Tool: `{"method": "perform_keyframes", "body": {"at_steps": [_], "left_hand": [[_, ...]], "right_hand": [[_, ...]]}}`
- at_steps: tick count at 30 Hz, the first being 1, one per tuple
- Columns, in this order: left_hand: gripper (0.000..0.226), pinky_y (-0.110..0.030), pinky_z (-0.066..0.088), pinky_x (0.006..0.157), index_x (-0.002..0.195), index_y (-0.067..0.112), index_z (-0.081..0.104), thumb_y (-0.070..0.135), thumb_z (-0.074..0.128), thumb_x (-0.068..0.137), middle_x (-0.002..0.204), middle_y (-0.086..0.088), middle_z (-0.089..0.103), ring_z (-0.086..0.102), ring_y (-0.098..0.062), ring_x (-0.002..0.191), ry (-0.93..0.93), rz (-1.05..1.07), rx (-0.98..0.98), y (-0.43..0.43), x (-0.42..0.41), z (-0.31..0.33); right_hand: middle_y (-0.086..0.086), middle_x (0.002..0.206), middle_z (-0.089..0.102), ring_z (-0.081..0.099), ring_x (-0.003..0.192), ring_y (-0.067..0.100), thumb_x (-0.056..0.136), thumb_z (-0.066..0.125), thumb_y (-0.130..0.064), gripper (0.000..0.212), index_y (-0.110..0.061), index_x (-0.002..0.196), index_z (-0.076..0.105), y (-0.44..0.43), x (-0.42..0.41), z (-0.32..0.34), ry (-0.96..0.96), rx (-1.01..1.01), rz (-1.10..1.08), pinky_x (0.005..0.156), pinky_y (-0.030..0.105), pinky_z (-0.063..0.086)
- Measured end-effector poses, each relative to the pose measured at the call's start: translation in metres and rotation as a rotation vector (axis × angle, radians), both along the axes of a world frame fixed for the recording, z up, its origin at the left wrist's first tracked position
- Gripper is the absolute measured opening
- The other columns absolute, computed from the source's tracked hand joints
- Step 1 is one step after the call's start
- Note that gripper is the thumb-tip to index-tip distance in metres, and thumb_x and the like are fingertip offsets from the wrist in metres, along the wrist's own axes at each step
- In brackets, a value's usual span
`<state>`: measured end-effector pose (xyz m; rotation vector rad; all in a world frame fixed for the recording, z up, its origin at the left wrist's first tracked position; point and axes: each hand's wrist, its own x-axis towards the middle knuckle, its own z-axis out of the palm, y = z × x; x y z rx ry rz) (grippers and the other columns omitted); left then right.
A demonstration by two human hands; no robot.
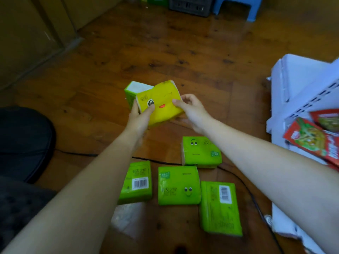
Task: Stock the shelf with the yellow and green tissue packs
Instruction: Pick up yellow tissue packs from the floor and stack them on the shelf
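together left hand (138, 118), right hand (190, 110) grip yellow pack (161, 99).

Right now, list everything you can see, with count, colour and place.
Yellow tissue pack: one, yellow, held up between both hands.
Held green tissue pack: one, green, behind the yellow one, by the left hand.
Green tissue packs on the floor: four, green, lying near the person.
Cable: one, black, across the floor past the packs.
Shelf: one, white, right edge.
Snack packets: at least two, red, on the shelf.
Stool: one, blue, far end.
Crate: one, dark, beside the stool.
Floor: brown wood.
Left hand: fingers grip the yellow pack's left side.
Right hand: fingers pinch its right edge.
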<state>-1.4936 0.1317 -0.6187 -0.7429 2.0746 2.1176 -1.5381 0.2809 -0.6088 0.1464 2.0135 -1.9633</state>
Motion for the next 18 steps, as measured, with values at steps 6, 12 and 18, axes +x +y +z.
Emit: {"method": "perform_keyframes", "body": {"at_steps": [6,12,18], "left_hand": [[0.065,-0.053,0.039,0.103,0.142,0.04,0.027,0.049,0.051,0.082,0.145,0.002,0.042,0.046,-0.025,0.129,0.22,-0.028,-0.063,-0.021,0.032,0.069],[0.034,-0.027,0.047,0.072,0.132,0.024,0.048,0.027,0.032,0.102,0.115,0.003,0.057,0.057,-0.013,0.093,0.403,-0.123,0.018,-0.001,0.05,0.165],[0.025,-0.044,0.046,0.085,0.097,0.023,0.06,0.025,0.036,0.099,0.096,-0.004,0.061,0.056,-0.021,0.087,0.519,-0.188,0.177,0.056,0.062,0.256]], "right_hand": [[-0.002,0.083,0.053,0.052,0.079,0.012,0.093,0.055,-0.026,0.016,-0.022,0.08,0.046,-0.019,0.045,0.085,0.256,0.059,-0.117,0.063,0.033,0.049],[0.008,0.149,0.033,0.028,0.137,0.018,0.094,0.052,-0.017,0.059,-0.014,0.146,0.025,-0.01,0.109,0.189,0.723,0.472,-0.157,0.111,0.029,0.024],[0.007,0.156,0.001,-0.001,0.145,0.015,0.083,0.069,-0.023,0.087,-0.034,0.147,0.012,0.045,0.153,0.298,0.728,0.625,-0.105,0.109,0.026,0.016]]}}
